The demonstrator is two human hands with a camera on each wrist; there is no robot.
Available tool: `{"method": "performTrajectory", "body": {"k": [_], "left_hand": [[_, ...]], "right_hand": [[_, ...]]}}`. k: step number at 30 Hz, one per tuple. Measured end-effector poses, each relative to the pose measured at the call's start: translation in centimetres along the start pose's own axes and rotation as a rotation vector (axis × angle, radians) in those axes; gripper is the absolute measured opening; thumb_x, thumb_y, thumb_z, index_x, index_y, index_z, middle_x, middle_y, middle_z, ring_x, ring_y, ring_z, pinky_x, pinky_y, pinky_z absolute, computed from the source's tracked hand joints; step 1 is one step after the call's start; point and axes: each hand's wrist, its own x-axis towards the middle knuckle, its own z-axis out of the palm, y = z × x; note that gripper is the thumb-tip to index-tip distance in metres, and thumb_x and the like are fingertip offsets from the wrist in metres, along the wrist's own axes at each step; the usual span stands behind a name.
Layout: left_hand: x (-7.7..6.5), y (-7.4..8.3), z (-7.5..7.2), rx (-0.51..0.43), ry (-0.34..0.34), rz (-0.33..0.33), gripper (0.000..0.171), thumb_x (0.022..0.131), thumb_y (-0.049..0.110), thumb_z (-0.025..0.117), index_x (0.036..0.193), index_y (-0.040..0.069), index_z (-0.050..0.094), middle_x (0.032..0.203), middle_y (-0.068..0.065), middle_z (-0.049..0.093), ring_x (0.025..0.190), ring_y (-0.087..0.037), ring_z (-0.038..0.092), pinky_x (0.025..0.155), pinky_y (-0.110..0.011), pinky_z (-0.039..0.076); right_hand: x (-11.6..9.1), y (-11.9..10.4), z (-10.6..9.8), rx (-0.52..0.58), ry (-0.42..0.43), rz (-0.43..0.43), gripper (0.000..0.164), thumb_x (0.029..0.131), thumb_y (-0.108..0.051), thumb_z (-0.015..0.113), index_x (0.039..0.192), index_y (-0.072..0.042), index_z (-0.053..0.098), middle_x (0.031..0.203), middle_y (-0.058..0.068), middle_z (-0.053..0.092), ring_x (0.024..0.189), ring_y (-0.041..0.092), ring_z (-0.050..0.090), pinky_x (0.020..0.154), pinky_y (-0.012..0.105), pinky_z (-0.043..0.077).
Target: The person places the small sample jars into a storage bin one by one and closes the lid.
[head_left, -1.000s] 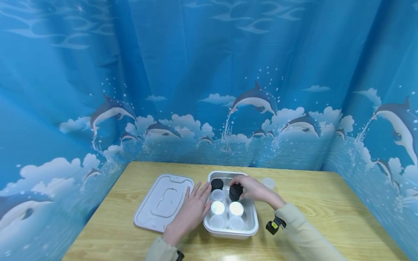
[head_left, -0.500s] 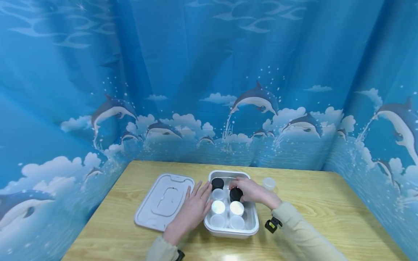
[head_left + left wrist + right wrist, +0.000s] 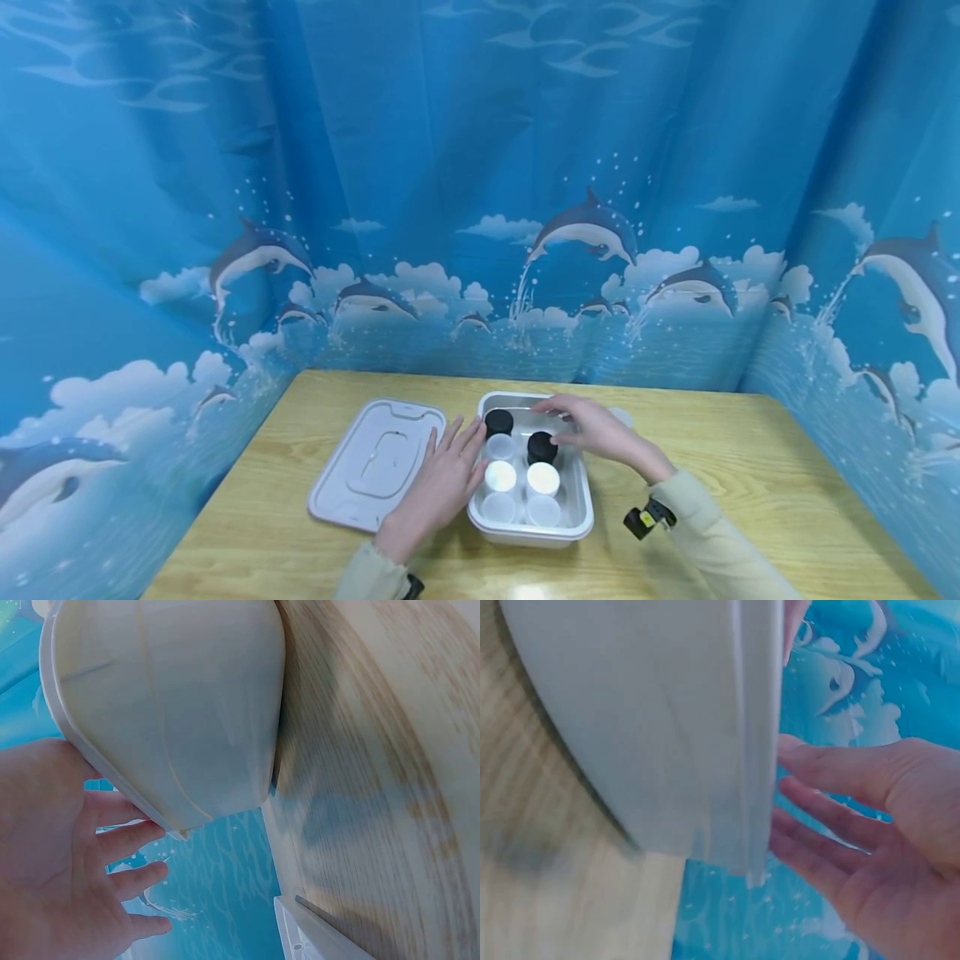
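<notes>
A white rectangular tub (image 3: pixel 583 508) stands on the table with several small round jars in two columns. At its far left is one black-topped jar (image 3: pixel 498 422); a second black-topped jar (image 3: pixel 542 447) sits in the right column. Nearer stand two bright white jars (image 3: pixel 543 479) and several translucent ones (image 3: pixel 500 448). My left hand (image 3: pixel 444 483) rests with spread, straight fingers along the tub's left rim (image 3: pixel 112 776). Over the right rim my right hand (image 3: pixel 596 429) hovers beside the second black-topped jar, fingers relaxed and holding nothing.
A flat white lid (image 3: pixel 378 462) lies on the wooden table (image 3: pixel 712 467) left of the tub. Behind my right hand a translucent round piece (image 3: pixel 621 416) is partly hidden. A blue dolphin-print curtain (image 3: pixel 480 208) hangs around the table.
My right hand lowered the black-topped jar into the tub's right column and let go. It has since drawn back up and to the right. The left hand has stayed in place.
</notes>
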Motion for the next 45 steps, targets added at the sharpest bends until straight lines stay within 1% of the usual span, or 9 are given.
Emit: {"method": "performTrajectory", "body": {"k": [9,15,18,22,25,29,36,41,45], "left_hand": [[0.1,-0.2,0.1,0.004,-0.003,-0.001,0.054,0.107,0.032,0.048,0.153,0.004,0.042,0.161,-0.012,0.038,0.150,-0.039,0.029,0.120,-0.067,0.017],[0.2,-0.2,0.1,0.003,-0.017,-0.008,0.054,0.108,0.032,0.047,0.154,0.005,0.041,0.161,-0.012,0.037,0.150,-0.039,0.027,0.121,-0.066,0.016],[0.2,-0.2,0.0,0.004,-0.016,-0.006,0.054,0.108,0.033,0.047,0.154,0.005,0.041,0.161,-0.012,0.037,0.151,-0.039,0.027,0.121,-0.066,0.017],[0.1,-0.2,-0.1,0.002,-0.013,-0.003,0.054,0.108,0.032,0.047,0.154,0.004,0.041,0.161,-0.013,0.037,0.150,-0.039,0.027,0.121,-0.066,0.017],[0.1,-0.2,-0.1,-0.002,-0.010,0.001,0.054,0.108,0.032,0.048,0.153,0.004,0.042,0.161,-0.013,0.038,0.150,-0.039,0.028,0.120,-0.067,0.017],[0.1,-0.2,-0.2,-0.006,-0.006,0.003,0.054,0.108,0.032,0.048,0.153,0.004,0.042,0.161,-0.013,0.038,0.150,-0.039,0.028,0.120,-0.067,0.017],[0.1,-0.2,0.0,0.000,-0.009,-0.004,0.054,0.107,0.032,0.048,0.153,0.004,0.042,0.161,-0.013,0.038,0.150,-0.039,0.028,0.120,-0.067,0.017],[0.1,-0.1,0.1,0.003,-0.003,-0.002,0.054,0.107,0.032,0.049,0.153,0.004,0.042,0.160,-0.013,0.038,0.149,-0.040,0.029,0.120,-0.067,0.018],[0.1,-0.1,0.1,-0.001,-0.005,-0.003,0.054,0.107,0.032,0.049,0.153,0.004,0.043,0.161,-0.012,0.038,0.150,-0.040,0.029,0.120,-0.067,0.018]], "right_hand": [[-1.5,2.9,0.3,0.248,0.270,0.087,0.048,0.091,0.000,0.072,0.138,-0.001,0.059,0.135,0.019,0.063,0.121,0.039,0.061,0.102,0.057,0.052],[-2.6,4.9,0.0,0.401,0.421,0.190,0.049,0.097,-0.005,0.068,0.143,-0.001,0.053,0.138,0.022,0.059,0.125,0.041,0.058,0.102,0.036,0.055],[-3.2,5.7,-0.2,0.399,0.490,0.240,0.050,0.097,-0.004,0.067,0.143,0.002,0.052,0.139,0.024,0.058,0.126,0.042,0.056,0.099,0.030,0.055],[-3.9,6.5,-0.3,0.360,0.554,0.294,0.052,0.096,-0.006,0.070,0.143,0.004,0.051,0.141,0.027,0.056,0.129,0.043,0.053,0.106,0.043,0.051],[-4.5,7.0,-0.1,0.345,0.567,0.333,0.056,0.094,-0.008,0.072,0.143,0.007,0.049,0.142,0.030,0.053,0.133,0.046,0.049,0.110,0.055,0.044],[-5.1,7.7,0.1,0.353,0.527,0.404,0.063,0.093,-0.008,0.073,0.146,0.009,0.043,0.147,0.033,0.046,0.138,0.049,0.042,0.113,0.059,0.039],[-4.9,9.0,0.7,0.405,0.407,0.529,0.073,0.089,-0.005,0.076,0.149,0.011,0.037,0.148,0.037,0.042,0.133,0.055,0.045,0.106,0.055,0.048],[-4.6,9.2,1.1,0.408,0.405,0.597,0.065,0.088,-0.004,0.076,0.143,0.012,0.044,0.143,0.037,0.046,0.127,0.053,0.051,0.094,0.044,0.058],[-4.5,8.9,0.9,0.377,0.414,0.602,0.061,0.090,-0.007,0.075,0.141,0.012,0.047,0.141,0.036,0.049,0.126,0.051,0.053,0.094,0.044,0.058]]}}
